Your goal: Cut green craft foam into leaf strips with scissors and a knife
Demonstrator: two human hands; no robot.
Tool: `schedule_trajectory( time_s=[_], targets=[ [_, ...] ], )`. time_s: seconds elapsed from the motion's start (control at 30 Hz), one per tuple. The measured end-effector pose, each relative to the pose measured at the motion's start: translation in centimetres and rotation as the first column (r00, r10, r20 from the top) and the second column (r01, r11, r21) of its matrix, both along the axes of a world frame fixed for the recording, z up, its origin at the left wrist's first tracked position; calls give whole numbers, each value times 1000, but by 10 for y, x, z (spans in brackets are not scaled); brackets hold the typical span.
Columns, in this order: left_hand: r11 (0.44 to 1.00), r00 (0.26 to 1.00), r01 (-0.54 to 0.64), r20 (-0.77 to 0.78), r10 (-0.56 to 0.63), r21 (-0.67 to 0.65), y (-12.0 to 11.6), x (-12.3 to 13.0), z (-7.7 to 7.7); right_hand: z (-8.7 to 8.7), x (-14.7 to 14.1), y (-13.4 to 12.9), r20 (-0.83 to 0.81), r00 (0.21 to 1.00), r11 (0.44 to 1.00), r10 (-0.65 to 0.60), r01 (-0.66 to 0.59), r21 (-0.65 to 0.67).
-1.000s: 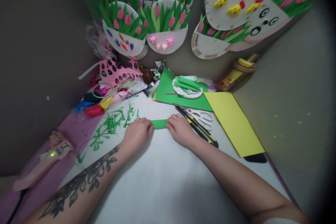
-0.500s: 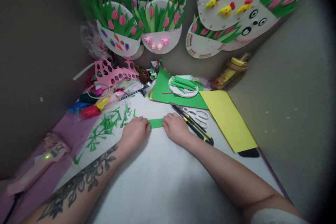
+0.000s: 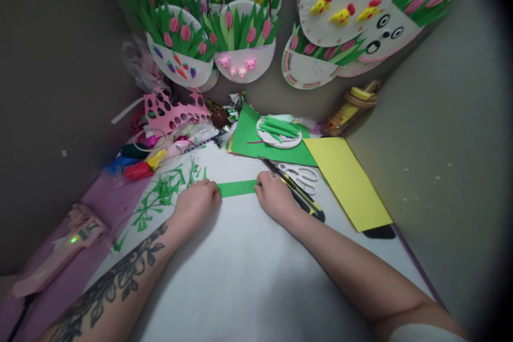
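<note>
Head view: green strip (image 3: pixel 238 188) spans left fingers (image 3: pixel 215 189) to right fingers (image 3: pixel 260 180).

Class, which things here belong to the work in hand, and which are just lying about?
In the work: green strip, held between left hand and right hand; probably white scissors, cutter, green scraps.

Seemingly lying about: pink perforated sheet, pink corded tool, yellow sheet.
</note>
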State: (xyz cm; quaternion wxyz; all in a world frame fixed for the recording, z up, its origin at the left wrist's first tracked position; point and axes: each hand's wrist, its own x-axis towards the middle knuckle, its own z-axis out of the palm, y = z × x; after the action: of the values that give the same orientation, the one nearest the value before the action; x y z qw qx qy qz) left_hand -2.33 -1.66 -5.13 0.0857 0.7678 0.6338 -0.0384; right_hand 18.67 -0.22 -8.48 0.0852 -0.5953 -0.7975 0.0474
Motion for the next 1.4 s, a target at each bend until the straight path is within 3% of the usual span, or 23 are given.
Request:
schedule_trajectory(
  time_s=[0.57, 0.67, 0.83, 0.97, 1.1, 1.27, 1.4],
  targets=[
    [1000, 1000, -1, -21, 1, 27, -5, -13, 2, -5, 5, 1, 17, 1000, 1000, 21, -21, -1],
    [994, 995, 85, 38, -88, 63, -7, -15, -1, -4, 4, 1, 31, 999, 1000, 22, -22, 3],
    [934, 928, 357, 110, -357, 20, -7, -18, -4, -4, 3, 1, 43, 999, 1000, 18, -18, -9],
    [923, 919, 385, 87, -384, 4, -7, -18, -3, -5, 5, 1, 9, 999, 999, 33, -33, 1],
    [932, 929, 362, 91, -360, -14, -7, -16, -1, -3, 7, -4, -123, 981, 986, 152, -142, 89],
    [926, 925, 376, 67, -375, -7, -8, -14, 0, 2, -3, -18, -92, 889, 889, 448, -433, 146],
    [911, 910, 413, -15, -413, -6, -9, -13, 2, 9, -10, -23, -17, 898, 896, 439, -437, 79]
  ],
)
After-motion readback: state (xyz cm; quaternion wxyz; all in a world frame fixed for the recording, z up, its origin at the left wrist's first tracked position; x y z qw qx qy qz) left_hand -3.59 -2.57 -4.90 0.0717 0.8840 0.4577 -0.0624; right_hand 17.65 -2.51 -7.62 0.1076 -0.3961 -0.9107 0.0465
